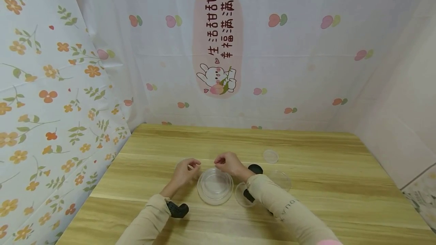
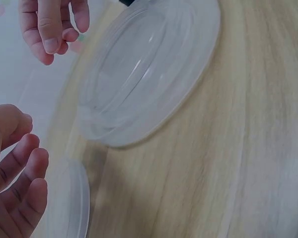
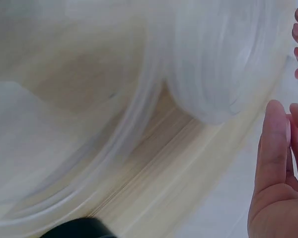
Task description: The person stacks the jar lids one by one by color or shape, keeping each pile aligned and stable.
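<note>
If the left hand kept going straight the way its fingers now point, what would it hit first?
Probably the right hand: in the head view its fingertips face those of the left hand across a gap, though height differences are hard to judge.

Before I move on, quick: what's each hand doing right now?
Left hand: open, relaxed, holding nothing.
Right hand: open, also holding nothing.

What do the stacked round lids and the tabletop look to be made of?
Stacked round lids: probably plastic, clear but slightly cloudy, with a smooth gloss; the left wrist view shows bright glints along their ridges.
Tabletop: wood or a wood-look laminate, fairly smooth; long yellow-brown grain streaks show, but real wood or print stays open.
</note>
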{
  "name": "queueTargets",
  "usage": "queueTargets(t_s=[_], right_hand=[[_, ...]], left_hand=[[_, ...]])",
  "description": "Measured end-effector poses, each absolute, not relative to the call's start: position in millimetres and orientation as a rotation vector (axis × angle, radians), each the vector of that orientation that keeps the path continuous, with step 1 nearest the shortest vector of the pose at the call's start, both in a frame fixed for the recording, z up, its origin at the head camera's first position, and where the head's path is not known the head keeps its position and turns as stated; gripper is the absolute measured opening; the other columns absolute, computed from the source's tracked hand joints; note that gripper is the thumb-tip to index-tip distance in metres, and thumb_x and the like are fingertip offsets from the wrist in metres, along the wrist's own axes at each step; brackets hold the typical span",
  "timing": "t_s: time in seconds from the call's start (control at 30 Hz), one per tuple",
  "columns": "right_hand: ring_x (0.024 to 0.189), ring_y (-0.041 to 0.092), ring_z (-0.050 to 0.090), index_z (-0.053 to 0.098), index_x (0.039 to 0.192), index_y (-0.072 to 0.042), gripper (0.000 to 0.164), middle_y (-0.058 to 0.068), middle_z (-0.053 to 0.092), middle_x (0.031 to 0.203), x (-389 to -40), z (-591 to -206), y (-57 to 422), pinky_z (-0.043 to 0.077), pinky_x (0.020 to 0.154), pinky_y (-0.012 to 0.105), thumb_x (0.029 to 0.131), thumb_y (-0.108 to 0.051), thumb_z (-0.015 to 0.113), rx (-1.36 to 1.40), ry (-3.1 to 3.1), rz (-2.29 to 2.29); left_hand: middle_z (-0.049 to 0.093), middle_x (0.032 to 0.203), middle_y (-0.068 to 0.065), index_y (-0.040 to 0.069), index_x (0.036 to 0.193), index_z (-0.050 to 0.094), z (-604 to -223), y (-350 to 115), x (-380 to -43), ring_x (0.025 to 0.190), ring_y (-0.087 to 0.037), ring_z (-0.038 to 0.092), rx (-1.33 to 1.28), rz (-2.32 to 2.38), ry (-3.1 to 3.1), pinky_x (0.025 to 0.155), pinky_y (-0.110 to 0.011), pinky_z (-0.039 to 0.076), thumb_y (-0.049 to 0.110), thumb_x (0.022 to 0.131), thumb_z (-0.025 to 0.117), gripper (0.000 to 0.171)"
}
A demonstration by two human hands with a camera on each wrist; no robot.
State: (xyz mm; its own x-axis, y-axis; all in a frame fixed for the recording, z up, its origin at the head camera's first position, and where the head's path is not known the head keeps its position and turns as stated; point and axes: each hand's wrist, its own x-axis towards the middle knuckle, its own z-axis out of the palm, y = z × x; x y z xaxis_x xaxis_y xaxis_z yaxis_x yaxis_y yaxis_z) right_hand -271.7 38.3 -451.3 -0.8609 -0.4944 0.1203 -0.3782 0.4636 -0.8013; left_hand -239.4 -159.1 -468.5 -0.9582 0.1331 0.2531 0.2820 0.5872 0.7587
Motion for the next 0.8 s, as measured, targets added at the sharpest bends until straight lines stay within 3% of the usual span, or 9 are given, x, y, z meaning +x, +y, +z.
queueTargets(t_s=[0.53, 0.67, 0.8], right_hand=[[0.068, 0.010, 0.055, 0.063, 0.089, 0.008, 0.014, 0.007, 0.061, 0.076, -280.7, -454.2, -7.8, 0.044, 0.059, 0.015, 0.078, 0.000, 0.061, -0.850, 2.606, -1.369], [0.071, 0.018, 0.058, 0.062, 0.092, 0.007, 0.017, 0.010, 0.061, 0.078, -286.4, -462.3, -14.6, 0.048, 0.062, 0.022, 0.078, -0.002, 0.061, -0.812, 2.638, -1.345], [0.070, 0.013, 0.058, 0.064, 0.093, -0.005, 0.019, 0.002, 0.061, 0.078, -354.4, -565.0, -26.2, 0.048, 0.059, 0.023, 0.078, -0.017, 0.062, -0.880, 2.694, -1.366]], left_hand=[[0.058, 0.073, -0.007, -0.003, 0.091, 0.064, -468.8, -185.3, -243.2, 0.059, -0.014, 0.053, -0.102, -1.397, -2.504, 0.053, -0.023, 0.043, 0.004, 0.080, 0.059, 0.014], [0.059, 0.075, -0.009, -0.004, 0.092, 0.064, -473.3, -190.5, -242.3, 0.063, -0.015, 0.053, -0.048, -1.427, -2.460, 0.056, -0.023, 0.043, 0.003, 0.080, 0.058, 0.015], [0.059, 0.078, -0.011, -0.006, 0.093, 0.063, -478.1, -196.1, -242.0, 0.065, -0.015, 0.052, 0.080, -1.466, -2.400, 0.058, -0.022, 0.042, 0.002, 0.079, 0.057, 0.017]])
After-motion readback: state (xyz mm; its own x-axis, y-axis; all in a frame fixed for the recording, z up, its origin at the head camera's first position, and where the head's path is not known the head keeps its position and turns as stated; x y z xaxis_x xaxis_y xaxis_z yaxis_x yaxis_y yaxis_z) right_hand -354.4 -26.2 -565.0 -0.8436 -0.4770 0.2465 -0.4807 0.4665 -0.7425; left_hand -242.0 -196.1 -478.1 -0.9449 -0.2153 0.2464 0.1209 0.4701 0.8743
